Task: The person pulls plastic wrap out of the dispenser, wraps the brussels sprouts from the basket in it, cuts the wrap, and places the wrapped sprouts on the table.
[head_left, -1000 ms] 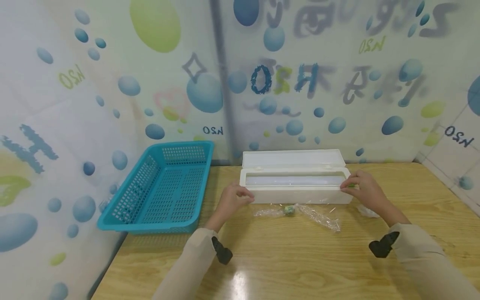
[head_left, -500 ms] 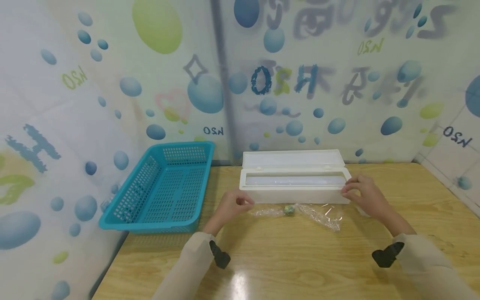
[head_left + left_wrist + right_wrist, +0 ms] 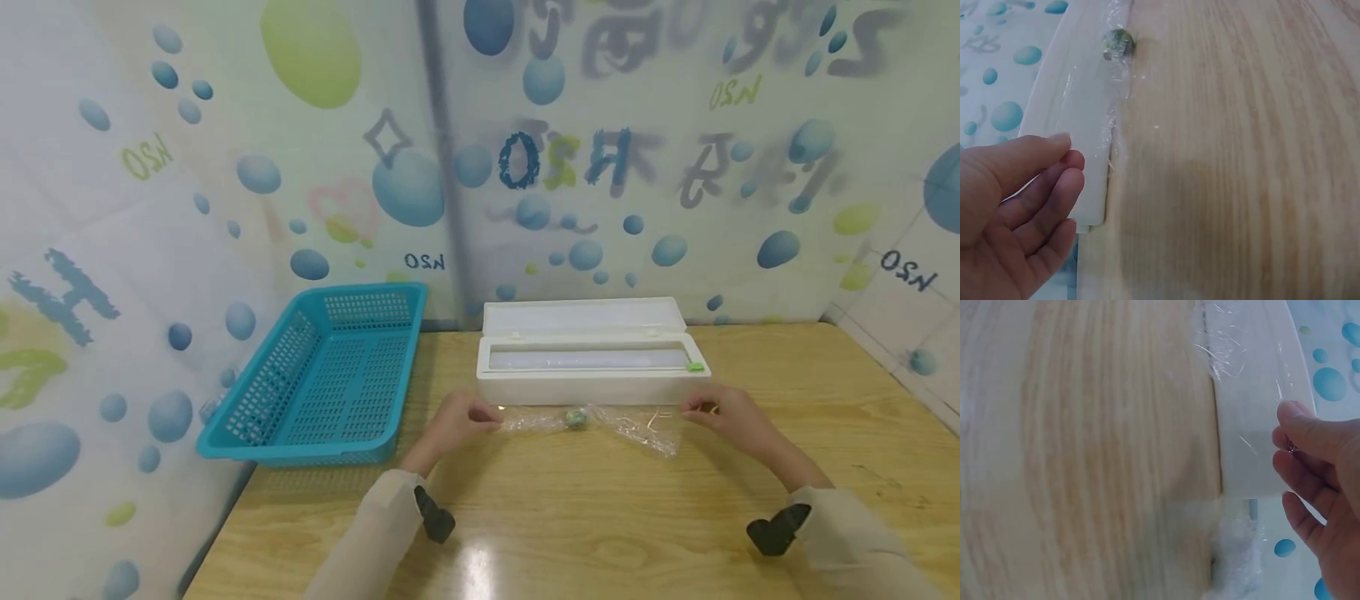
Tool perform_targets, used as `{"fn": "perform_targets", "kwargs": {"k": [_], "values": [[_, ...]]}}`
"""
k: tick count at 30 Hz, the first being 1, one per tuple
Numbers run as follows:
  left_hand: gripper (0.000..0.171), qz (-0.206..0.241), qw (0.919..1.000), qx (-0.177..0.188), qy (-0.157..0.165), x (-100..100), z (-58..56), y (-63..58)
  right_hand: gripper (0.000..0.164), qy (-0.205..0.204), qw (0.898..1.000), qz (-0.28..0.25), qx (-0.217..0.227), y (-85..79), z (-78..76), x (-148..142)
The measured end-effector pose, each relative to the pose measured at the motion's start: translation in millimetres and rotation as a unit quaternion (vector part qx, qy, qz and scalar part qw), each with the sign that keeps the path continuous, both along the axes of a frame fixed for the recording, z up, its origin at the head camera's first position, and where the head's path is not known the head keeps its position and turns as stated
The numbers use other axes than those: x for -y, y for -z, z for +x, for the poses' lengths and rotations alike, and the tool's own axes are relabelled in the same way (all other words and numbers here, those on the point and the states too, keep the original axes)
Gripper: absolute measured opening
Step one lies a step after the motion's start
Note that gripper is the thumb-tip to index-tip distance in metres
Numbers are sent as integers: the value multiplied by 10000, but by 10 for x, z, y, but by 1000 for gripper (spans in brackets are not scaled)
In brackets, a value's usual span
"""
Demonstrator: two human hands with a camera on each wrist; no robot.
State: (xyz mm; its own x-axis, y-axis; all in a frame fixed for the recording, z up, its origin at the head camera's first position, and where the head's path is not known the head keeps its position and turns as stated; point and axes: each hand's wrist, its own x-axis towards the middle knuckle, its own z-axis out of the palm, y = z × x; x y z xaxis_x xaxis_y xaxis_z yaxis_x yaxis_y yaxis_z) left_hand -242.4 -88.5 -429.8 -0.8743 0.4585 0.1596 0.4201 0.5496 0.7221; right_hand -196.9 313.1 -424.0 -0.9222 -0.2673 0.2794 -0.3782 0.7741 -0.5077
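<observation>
My left hand (image 3: 459, 421) pinches one end of a clear sheet of cling film (image 3: 633, 429) between thumb and fingers, just in front of the box's left end. At the right end, my right hand (image 3: 731, 417) pinches the film's other end; a crumpled bit shows between its fingertips (image 3: 1290, 411). The film spans the gap between both hands. A small round green thing (image 3: 576, 418), wrapped in twisted film, lies in front of the box; its kind is unclear. Behind the hands stands a white cling film dispenser (image 3: 592, 390), lid (image 3: 585, 315) raised, with a green slide cutter (image 3: 695, 367) at its right end.
A blue plastic basket (image 3: 300, 454) stands at the left of the wooden table (image 3: 570, 525). Crumpled clear film (image 3: 1235, 556) lies beyond the dispenser's right end. A patterned wall (image 3: 600, 208) rises right behind the dispenser.
Both hands have drawn back from the dispenser's front edge toward the person, and lower. The green slide cutter, mostly covered by the right hand before, now shows fully.
</observation>
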Motion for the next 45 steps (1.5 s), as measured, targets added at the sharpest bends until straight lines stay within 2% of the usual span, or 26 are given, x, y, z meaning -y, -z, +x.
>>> {"fn": "perform_targets", "kwargs": {"k": [3, 5, 8, 11, 16, 20, 25, 34, 39, 45], "values": [[4, 44, 9997, 211, 74, 3, 8, 42, 7, 22, 9997, -19, 224, 35, 23, 17], [9, 52, 9994, 356, 10, -3, 18, 66, 4, 13, 9991, -56, 430, 56, 36, 29], [19, 143, 9989, 422, -153, -30, 24, 99, 4, 56, 9971, -106, 755, 88, 54, 36], [21, 236, 9981, 322, -467, -79, 19, 131, 6, 52, 9958, -137, 909, 137, 59, 26], [5, 108, 9955, 173, -929, -156, -9, 209, 8, -162, 9956, -199, 904, 233, 69, 11], [5, -40, 9942, 222, -1056, -182, -24, 244, 10, -348, 9961, -325, 746, 288, 80, 1], [5, -81, 9950, 214, -971, -183, -44, 253, 10, -582, 9953, -347, 686, 335, 90, -16], [4, -170, 9958, 572, -701, -147, -107, 250, 15, -946, 9849, -501, 1360, 355, 63, -83], [6, -280, 9948, 759, -610, -134, -120, 232, 16, -1115, 9805, -781, 1417, 369, 75, -106], [8, -420, 9926, 956, -619, -117, -134, 216, 19, -819, 9857, -701, 1292, 391, 89, -168]]}}
